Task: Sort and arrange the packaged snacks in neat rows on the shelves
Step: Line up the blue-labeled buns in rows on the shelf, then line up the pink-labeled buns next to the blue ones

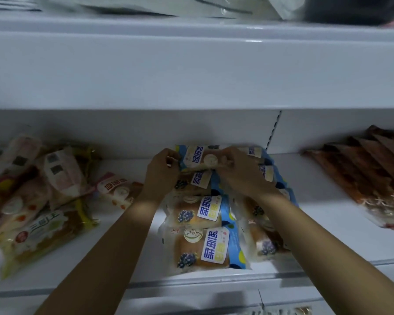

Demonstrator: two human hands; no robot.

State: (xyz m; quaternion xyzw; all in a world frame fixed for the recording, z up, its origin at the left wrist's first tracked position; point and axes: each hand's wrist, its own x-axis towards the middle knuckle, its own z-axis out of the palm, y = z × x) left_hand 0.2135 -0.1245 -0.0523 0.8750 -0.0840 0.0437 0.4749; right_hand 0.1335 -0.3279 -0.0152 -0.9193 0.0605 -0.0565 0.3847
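Observation:
Several blue blueberry bread packs lie in a row on the white shelf [341,235], running from the front pack [203,248] back to the rearmost pack [200,156] near the back wall. My left hand [162,176] pinches the left edge of that rearmost pack. My right hand [239,171] grips its right side from above. A second row of blue packs [263,237] lies partly under my right forearm.
A loose heap of yellow and pink snack packs [39,201] fills the shelf's left side, with one pink pack [118,192] near my left wrist. Brown packs [369,178] lie fanned at the right. An upper shelf [191,71] overhangs.

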